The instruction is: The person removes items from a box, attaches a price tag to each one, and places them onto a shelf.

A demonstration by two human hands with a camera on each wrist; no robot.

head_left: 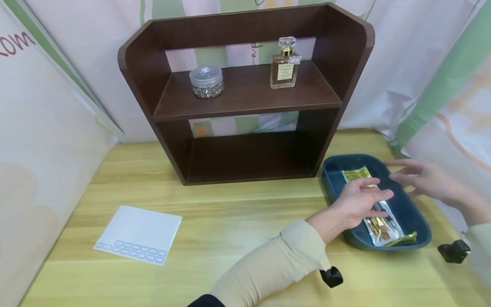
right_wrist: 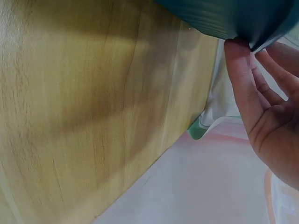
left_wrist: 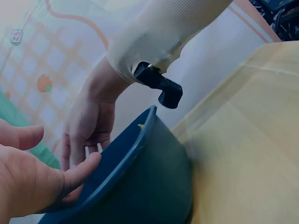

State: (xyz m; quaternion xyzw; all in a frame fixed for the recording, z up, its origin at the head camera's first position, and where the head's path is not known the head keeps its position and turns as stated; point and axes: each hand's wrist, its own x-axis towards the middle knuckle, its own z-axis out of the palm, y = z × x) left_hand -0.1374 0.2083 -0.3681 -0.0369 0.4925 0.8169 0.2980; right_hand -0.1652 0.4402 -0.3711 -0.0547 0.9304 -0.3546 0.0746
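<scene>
Fingers on left hand (head_left: 356,202): extended, parted, holding nothing, above dark blue tray (head_left: 406,213). Fingers on right hand (head_left: 427,181): bent toward tray's right rim, blurred in head view; in right wrist view, right at tray's edge, partly out of sight. Impossible to tell whether pinching the rim.

Inside tray: clear, shiny packet (head_left: 383,232) with gold and brown contents; yellow-green wrapping (head_left: 354,175) toward far end, folded yellow-green strip (head_left: 408,238) at near end. Hidden across the middle by left hand, so unclear whether 1 packet or several. In left wrist view, mostly concealed behind tray's wall, save for 1 yellow speck by the rim.

For tray: rounded corners, raised walls; cut off and blurred in right wrist view. Stands on worktop (head_left: 230,221), just right of brown 2-level shelf (head_left: 245,89). On upper level: lidded jar (head_left: 207,83) and glass bottle (head_left: 284,70), with label print too small to read. Well to the left on worktop: white sheet (head_left: 142,226), with 2 rows of blue frames, contents illegible. Left sleeve (head_left: 276,260) cut off by bottom edge.
</scene>
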